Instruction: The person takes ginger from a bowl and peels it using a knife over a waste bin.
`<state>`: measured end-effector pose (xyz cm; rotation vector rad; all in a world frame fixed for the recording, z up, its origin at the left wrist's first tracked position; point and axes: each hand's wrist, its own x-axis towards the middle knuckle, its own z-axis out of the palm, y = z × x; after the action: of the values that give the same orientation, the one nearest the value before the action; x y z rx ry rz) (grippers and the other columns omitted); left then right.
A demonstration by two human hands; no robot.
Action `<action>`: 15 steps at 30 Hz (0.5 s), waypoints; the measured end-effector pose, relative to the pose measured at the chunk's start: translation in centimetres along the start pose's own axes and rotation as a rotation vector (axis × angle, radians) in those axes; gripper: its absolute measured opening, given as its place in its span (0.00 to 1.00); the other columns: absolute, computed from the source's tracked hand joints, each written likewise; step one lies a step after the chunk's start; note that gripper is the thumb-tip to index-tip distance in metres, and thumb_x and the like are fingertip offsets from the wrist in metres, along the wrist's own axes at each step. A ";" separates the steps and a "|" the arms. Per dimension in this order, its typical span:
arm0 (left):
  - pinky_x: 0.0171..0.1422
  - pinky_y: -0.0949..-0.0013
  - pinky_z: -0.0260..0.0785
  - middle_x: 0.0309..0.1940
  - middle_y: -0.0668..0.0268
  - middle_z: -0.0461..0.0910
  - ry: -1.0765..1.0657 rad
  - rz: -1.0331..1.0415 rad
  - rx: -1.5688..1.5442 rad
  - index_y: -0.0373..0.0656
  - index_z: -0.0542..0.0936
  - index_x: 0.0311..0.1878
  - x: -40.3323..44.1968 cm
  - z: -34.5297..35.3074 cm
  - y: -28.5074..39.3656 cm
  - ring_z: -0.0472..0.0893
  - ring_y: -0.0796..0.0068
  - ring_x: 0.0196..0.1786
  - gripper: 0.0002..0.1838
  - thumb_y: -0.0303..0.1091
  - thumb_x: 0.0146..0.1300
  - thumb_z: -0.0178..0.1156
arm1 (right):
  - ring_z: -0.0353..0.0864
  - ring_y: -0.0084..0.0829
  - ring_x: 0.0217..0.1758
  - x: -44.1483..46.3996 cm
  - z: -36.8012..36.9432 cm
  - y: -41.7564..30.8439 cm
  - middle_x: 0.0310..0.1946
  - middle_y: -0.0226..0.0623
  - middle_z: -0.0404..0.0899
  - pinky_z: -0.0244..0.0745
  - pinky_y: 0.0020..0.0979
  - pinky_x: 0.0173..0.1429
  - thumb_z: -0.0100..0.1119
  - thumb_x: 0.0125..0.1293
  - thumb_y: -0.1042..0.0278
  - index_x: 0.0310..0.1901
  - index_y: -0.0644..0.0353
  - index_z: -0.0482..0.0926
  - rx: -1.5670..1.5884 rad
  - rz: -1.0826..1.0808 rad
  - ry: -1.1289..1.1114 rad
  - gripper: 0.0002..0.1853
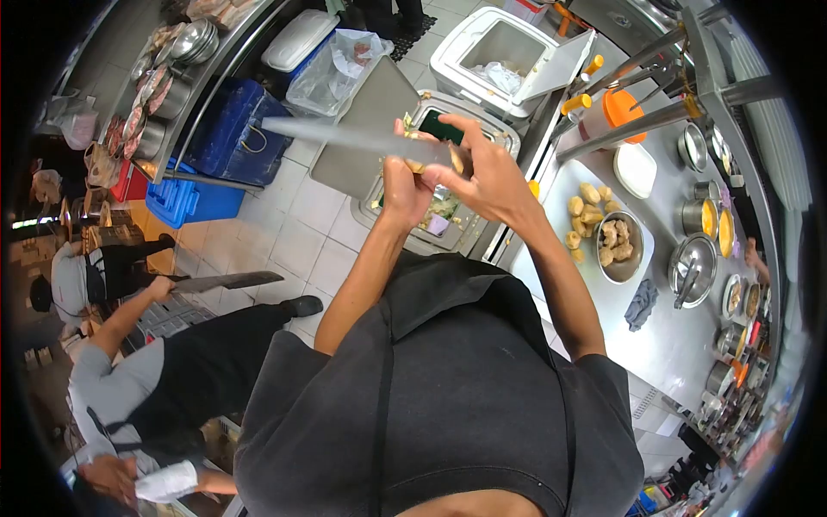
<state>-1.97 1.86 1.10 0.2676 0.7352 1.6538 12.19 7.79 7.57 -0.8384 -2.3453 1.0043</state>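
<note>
My right hand [493, 179] is closed around the handle end of a knife [345, 136], its long blade pointing left and smeared by motion. Close beside it, my left hand [405, 194] grips a small yellowish piece of ginger [415, 166], partly hidden by the blade and fingers. Both hands are above a grey bin [508, 140] with scraps inside and its lid [366, 112] swung open to the left. To the right, several peeled pale yellow pieces [590, 205] lie on a white board [558, 185], by a metal bowl [636, 267] of knobbly ginger.
A white bin [448, 60] stands ahead. Blue containers [233, 129] sit under a rack at left. At lower left, a co-worker [121, 370] holds a large blade [228, 281]. The right counter carries a grey cloth [641, 305], metal bowls [693, 258] and an orange-lidded container [622, 116].
</note>
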 end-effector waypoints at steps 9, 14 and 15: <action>0.37 0.73 0.74 0.37 0.69 0.75 -0.129 0.196 0.247 0.45 0.71 0.49 0.5 -1.6 -1.7 0.75 0.80 0.35 0.17 0.47 0.78 0.39 | 0.84 0.42 0.30 -2.0 1.5 -0.5 0.50 0.47 0.82 0.80 0.39 0.39 0.69 0.56 0.35 0.75 0.48 0.62 -0.197 -0.063 -0.023 0.49; 0.45 0.67 0.76 0.38 0.67 0.78 0.134 0.084 0.192 0.48 0.74 0.48 -0.8 1.2 -1.1 0.80 0.75 0.40 0.17 0.49 0.75 0.40 | 0.83 0.43 0.29 -1.6 1.0 -0.6 0.45 0.46 0.82 0.79 0.39 0.38 0.67 0.56 0.33 0.76 0.48 0.61 -0.264 -0.091 -0.038 0.50; 0.45 0.67 0.76 0.38 0.67 0.78 0.134 0.085 0.192 0.48 0.74 0.48 -0.8 1.2 -0.9 0.80 0.75 0.40 0.17 0.49 0.75 0.40 | 0.83 0.43 0.30 -1.6 0.9 -0.6 0.45 0.46 0.82 0.79 0.39 0.38 0.66 0.56 0.32 0.76 0.48 0.60 -0.267 -0.095 -0.045 0.50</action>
<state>-0.35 1.50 1.65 0.3298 0.9984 1.6958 12.56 5.89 7.18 -0.7984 -2.5693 0.6878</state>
